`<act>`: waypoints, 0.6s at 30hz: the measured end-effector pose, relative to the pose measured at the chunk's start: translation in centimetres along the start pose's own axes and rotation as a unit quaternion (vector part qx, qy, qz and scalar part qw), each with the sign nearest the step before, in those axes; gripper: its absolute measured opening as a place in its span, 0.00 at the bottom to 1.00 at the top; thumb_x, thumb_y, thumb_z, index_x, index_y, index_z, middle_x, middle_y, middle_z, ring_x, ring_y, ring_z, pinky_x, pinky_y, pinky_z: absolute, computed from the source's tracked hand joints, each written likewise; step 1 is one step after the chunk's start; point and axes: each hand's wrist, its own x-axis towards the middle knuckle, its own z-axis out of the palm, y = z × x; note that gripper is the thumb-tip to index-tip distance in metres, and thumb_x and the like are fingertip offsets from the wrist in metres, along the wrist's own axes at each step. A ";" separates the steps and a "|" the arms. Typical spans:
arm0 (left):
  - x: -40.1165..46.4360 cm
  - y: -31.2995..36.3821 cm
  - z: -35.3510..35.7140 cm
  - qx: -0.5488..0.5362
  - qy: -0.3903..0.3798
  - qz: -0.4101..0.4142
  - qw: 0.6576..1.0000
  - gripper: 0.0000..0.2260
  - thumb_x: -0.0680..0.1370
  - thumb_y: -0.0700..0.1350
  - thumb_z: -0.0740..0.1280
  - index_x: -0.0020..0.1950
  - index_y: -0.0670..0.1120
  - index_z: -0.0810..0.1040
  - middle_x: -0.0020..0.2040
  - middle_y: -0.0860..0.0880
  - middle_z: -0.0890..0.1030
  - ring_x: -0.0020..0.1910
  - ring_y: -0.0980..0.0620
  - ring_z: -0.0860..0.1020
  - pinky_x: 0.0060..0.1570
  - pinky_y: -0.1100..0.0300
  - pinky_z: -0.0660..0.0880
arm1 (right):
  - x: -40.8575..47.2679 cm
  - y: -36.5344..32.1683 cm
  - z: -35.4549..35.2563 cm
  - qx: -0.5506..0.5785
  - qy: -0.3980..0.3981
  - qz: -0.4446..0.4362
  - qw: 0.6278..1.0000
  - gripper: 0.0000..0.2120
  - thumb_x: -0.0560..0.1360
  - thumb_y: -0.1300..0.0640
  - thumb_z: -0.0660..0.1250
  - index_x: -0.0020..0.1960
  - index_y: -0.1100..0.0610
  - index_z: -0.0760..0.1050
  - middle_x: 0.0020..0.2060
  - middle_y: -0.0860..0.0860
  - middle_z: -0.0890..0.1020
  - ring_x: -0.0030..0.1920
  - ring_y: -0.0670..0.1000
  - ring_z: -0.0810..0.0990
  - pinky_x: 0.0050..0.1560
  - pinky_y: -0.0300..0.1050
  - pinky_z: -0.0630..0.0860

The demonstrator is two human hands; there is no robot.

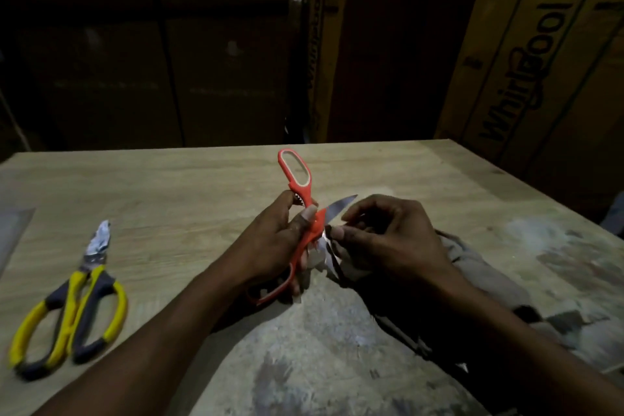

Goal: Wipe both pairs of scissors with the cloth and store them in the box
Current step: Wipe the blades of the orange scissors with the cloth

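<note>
My left hand grips the orange scissors near their pivot, spread wide open. One orange handle loop points away from me, and one steel blade sticks out to the right. My right hand pinches a dark cloth against a blade close to the pivot. The cloth trails off to the right under my right wrist. The yellow and grey scissors lie closed on the wooden table at the left, blades pointing away from me. The box is not clearly visible.
Large cardboard cartons stand behind the table's far edge and to the right. A pale flat edge shows at the far left of the table. The near table surface is worn and patchy grey.
</note>
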 end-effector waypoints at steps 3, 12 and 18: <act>0.2 0.1 0.0 0.051 0.008 0.015 0.999 0.12 0.85 0.61 0.57 0.64 0.58 0.70 0.40 0.47 0.84 0.30 0.50 0.83 0.37 0.46 0.79 | 0.3 0.4 1.3 -0.016 0.001 0.042 0.999 0.05 0.73 0.59 0.80 0.40 0.57 0.87 0.31 0.55 0.86 0.32 0.55 0.86 0.32 0.49 0.83; 0.3 0.2 0.1 0.084 0.001 0.007 0.996 0.15 0.86 0.59 0.56 0.71 0.55 0.66 0.52 0.48 0.85 0.46 0.50 0.86 0.53 0.43 0.83 | 1.2 -0.1 1.8 -0.128 -0.036 0.087 0.987 0.07 0.69 0.57 0.82 0.35 0.53 0.85 0.30 0.49 0.85 0.32 0.48 0.86 0.37 0.48 0.84; 0.3 0.2 -0.4 0.095 -0.011 0.011 0.995 0.23 0.85 0.61 0.55 0.77 0.53 0.59 0.51 0.47 0.84 0.42 0.49 0.84 0.46 0.46 0.83 | 0.2 -0.3 1.6 -0.029 -0.051 0.156 0.986 0.08 0.69 0.67 0.81 0.37 0.67 0.83 0.32 0.61 0.85 0.34 0.56 0.87 0.35 0.44 0.83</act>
